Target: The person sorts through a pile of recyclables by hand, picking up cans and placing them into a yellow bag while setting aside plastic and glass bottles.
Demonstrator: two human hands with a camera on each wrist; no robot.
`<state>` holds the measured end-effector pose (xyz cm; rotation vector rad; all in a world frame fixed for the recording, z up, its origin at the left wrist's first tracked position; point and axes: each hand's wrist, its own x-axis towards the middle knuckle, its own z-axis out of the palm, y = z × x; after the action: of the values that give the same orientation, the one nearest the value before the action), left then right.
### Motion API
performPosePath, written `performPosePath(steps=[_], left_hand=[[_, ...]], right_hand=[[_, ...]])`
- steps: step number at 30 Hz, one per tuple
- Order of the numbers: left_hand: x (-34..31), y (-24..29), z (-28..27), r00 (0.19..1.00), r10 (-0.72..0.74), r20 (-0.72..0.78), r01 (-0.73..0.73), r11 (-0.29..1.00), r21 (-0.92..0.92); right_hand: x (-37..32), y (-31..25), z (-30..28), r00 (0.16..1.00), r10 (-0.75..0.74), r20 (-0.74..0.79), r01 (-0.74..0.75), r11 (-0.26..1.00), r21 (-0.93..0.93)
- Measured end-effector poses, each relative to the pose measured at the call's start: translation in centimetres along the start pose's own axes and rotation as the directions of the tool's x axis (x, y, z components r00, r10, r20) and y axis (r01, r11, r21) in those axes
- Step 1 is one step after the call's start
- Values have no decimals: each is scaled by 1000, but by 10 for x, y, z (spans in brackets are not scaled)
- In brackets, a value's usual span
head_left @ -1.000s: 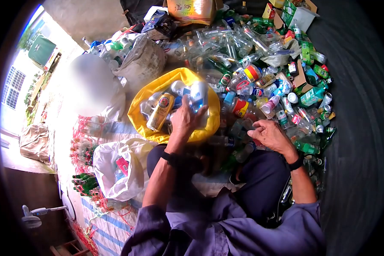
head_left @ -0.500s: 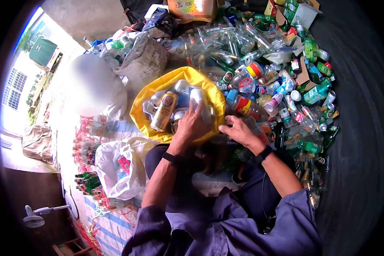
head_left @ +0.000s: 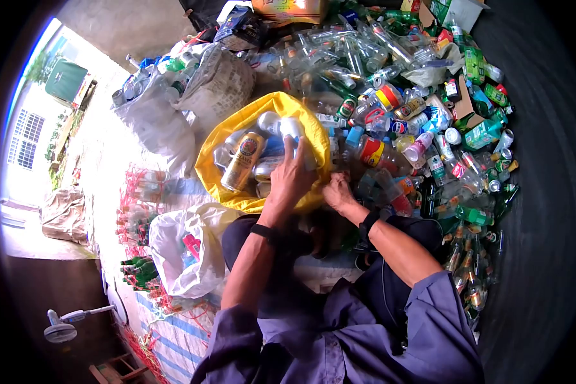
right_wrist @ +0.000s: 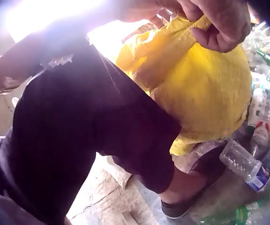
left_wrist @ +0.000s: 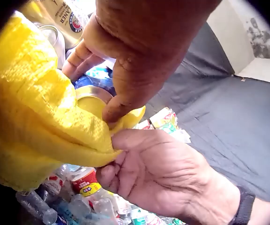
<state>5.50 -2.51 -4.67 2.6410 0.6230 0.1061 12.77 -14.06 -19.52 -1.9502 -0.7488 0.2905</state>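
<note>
A yellow woven bag (head_left: 210, 157) stands with its mouth wide, holding several drink cans. On the left inside it leans a gold beer can (head_left: 243, 161); a white can (head_left: 290, 127) stands at the back. My left hand (head_left: 288, 180) reaches over the near rim, its fingers extended onto the cans. Its thumb touches near a can's end (left_wrist: 92, 101) in the left wrist view. At the bag's right edge, my right hand (head_left: 340, 192) pinches the rim between thumb and fingers. The bag's yellow side (right_wrist: 210, 93) hangs below that hand in the right wrist view.
Plastic and glass bottles (head_left: 390, 150) lie heaped on the right and behind. A white bag (head_left: 173, 265) stands front left beside net-wrapped green bottles (head_left: 139, 274). Further back are filled sacks (head_left: 214, 83) and a cardboard box (head_left: 291, 9). My bent knees are close below the yellow bag.
My right hand has moved left from above the bottles to the yellow bag and taken hold of its rim. The left hand has stayed over the cans.
</note>
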Motion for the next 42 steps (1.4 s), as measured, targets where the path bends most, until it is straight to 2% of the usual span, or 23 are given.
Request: performPosePath(steps=[4,6,7,9,10,11,12,13,15,19,21,25,27,28,30,31,32,33,35,37,39,40,42], left_hand=[[4,6,3,1000,-22,6,22,1000,20],[0,7,5,1000,-10,-10,11,1000,6],[-2,7,4,1000,-12,-7,12,1000,-25],[-3,6,3,1000,-10,3,10,998,-56],[-1,2,6,1000,8,-4,-9,996,-86],[1,-1,9,1000,26,-15,-28,993,-116],[3,-3,13,999,23,-28,-26,995,-98],[5,-4,16,999,24,-29,-27,995,-96],[9,-4,17,999,27,-39,-30,996,-79],[13,4,14,999,-34,30,33,999,4],[14,1,21,1000,2,-21,-2,1000,18],[10,8,24,1000,8,-7,-8,998,56],[5,18,13,999,-29,18,28,998,50],[3,18,11,1000,-29,11,28,997,78],[3,2,19,998,31,-54,-24,991,132],[4,4,16,998,25,-52,-18,992,126],[7,-8,22,992,88,-93,-76,990,122],[10,-20,28,979,151,-134,-135,984,117],[11,-15,22,962,204,-182,-182,974,132],[11,8,5,962,205,-179,-198,979,56],[12,17,-2,979,130,-156,-151,980,-133],[10,29,-10,990,92,-108,-107,983,-152],[7,51,-26,988,115,-101,-124,989,-86]], right_hand=[[0,-9,-12,995,98,25,-100,993,68],[-1,2,-15,981,-108,163,114,993,-31],[0,3,-11,981,-106,160,112,993,-30],[-2,3,1,995,97,15,-98,990,105],[-4,3,-3,995,100,14,-101,989,106],[-5,4,-7,974,-208,88,223,941,-255],[-5,3,-10,856,-446,260,512,670,-538],[-3,11,-2,856,-448,258,513,670,-537],[4,32,24,867,-494,64,475,781,-406],[2,21,12,847,-518,119,510,731,-454],[-1,18,10,935,-350,-46,333,918,-213],[-9,-17,-10,980,-107,-166,111,994,12],[-10,0,-4,902,-423,-92,426,904,22],[-13,-6,-6,905,-415,-97,419,908,21],[-14,-18,-20,784,-568,-252,526,822,-216],[2,38,1,918,-274,288,375,836,-400],[-4,0,-30,983,-72,172,113,963,-246],[-11,-49,-56,984,156,85,-152,987,-53],[-11,9,-5,998,-65,-11,65,996,-61],[-10,-51,-52,959,282,23,-282,952,118],[-9,-48,-44,953,280,-113,-257,949,185],[-8,-51,-50,950,303,-74,-288,943,164],[-4,-58,-51,928,292,-231,-263,954,146]])
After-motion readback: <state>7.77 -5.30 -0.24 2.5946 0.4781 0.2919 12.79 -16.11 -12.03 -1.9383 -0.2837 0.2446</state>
